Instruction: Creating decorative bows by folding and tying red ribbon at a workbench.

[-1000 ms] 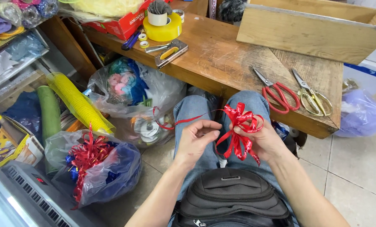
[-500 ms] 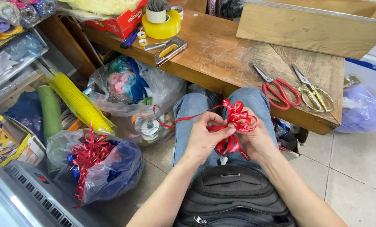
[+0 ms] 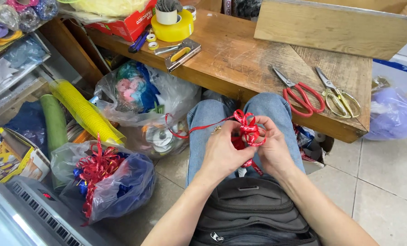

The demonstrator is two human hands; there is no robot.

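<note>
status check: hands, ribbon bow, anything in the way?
Left hand and right hand both closed on the red ribbon bow over the lap. Loose ribbon tail trails left. Red-handled scissors lie on the wooden bench, clear of the hands.

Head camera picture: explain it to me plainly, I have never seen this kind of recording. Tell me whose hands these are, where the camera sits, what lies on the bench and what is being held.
There is no machine here. The camera is worn on a person's head and looks down, so the two bare arms rising from the bottom edge are that person's own. The left hand and the right hand are closed together around a red ribbon bow above the person's knees; a loose ribbon tail trails off to the left. A black bag rests on the lap. On the wooden bench in front lie red-handled scissors, gold-handled scissors, a stapler and a yellow tape roll. On the floor to the left, a clear plastic bag holds more red bows.
</note>
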